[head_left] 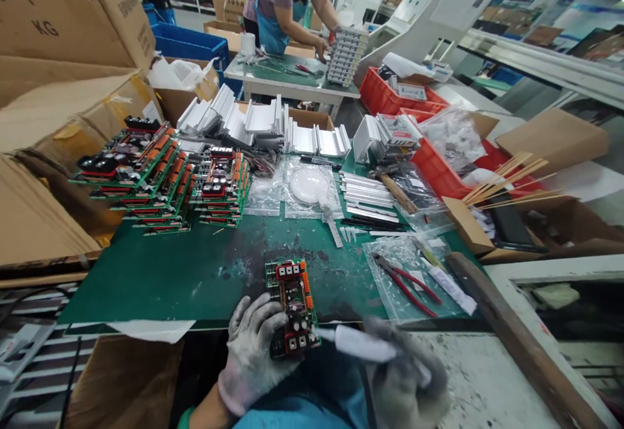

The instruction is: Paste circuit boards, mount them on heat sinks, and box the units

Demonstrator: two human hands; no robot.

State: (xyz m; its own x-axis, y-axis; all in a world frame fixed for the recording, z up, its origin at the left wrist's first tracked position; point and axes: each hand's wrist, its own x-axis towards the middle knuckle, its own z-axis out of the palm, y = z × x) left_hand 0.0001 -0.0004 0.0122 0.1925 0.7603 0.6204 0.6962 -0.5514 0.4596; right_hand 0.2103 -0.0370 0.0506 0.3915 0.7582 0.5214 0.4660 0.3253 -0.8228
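My gloved left hand [258,341] grips a green circuit board [294,302] by its lower left side, at the table's front edge. Red-framed parts sit at both ends of that board, and orange connectors run along its right side. In my gloved right hand [409,377], smeared by motion, is a white tube [365,344] with a narrow nozzle. The nozzle points left at the board's lower right corner; whether it touches, I cannot tell. Stacks of similar circuit boards [221,185] stand at the table's left.
Aluminium heat sinks [263,120] line the back. Red-handled pliers [409,286] and another white tube [453,289] lie on plastic bags at right, beside a wooden bar [517,331]. A hammer [397,192] rests near red crates [443,162]. Across the way, a person [287,6] handles stacked pieces.
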